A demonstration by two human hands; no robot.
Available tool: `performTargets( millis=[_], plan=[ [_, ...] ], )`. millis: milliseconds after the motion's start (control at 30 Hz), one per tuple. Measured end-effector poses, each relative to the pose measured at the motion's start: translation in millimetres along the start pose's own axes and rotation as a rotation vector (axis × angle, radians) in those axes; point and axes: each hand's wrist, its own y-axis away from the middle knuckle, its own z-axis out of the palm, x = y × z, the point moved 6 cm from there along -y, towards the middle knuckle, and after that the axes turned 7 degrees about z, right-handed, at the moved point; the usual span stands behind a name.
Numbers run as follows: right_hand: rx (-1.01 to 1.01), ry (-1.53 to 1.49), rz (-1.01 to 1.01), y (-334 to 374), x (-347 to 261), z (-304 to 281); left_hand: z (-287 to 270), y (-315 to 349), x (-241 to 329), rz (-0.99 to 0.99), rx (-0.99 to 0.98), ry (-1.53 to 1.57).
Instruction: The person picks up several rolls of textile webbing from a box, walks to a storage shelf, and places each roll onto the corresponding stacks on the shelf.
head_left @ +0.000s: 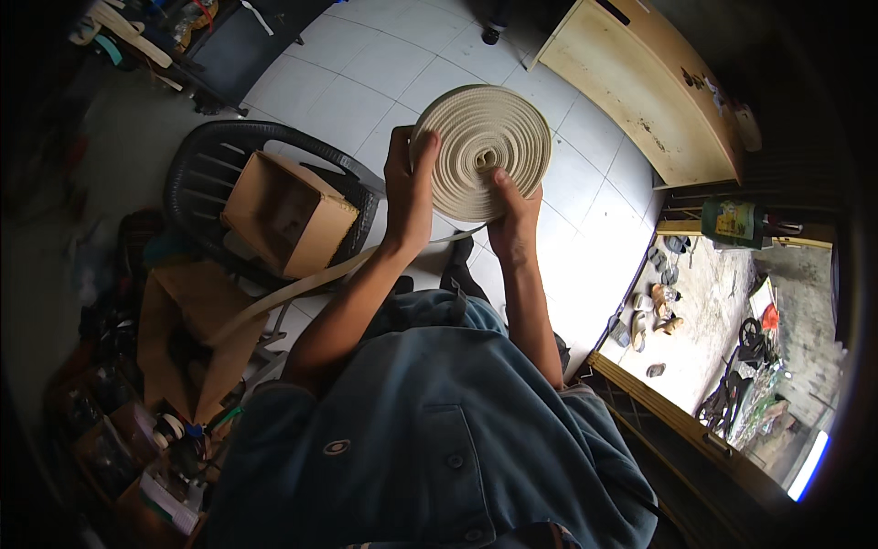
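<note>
Blue shirt [430,439] nearest; both hands grip the webbing roll [482,151] — left hand [409,178] fingers over its rim, right hand [512,215] beneath; probably soft, fairly weighty, apt to uncoil.

I counted two hands in my view, the left hand [409,188] and the right hand [512,220], both near the upper middle of the frame. There was one roll of cream webbing [482,151] between them, with one loose strap end [302,288] trailing toward the lower left. I saw one black plastic chair [206,156] at the left and one open cardboard box [285,215] on it. One pale wooden cabinet [645,87] stood at the upper right. Several sandals [654,306] lay at the right; I could not count them exactly.
</note>
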Motion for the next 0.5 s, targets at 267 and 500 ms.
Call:
performTargets(
  millis=[267, 500],
  plan=[
    [-0.355, 0.439, 0.052, -77.1, -50.3, -11.1, 67.5, -80.0, 10.0, -0.097, -0.756, -0.325],
    [-0.231, 0.092, 0.052, -135.3, -71.4, -24.1, 91.5, -96.8, -33.3, 0.168, 0.012, 0.039]
  ],
)
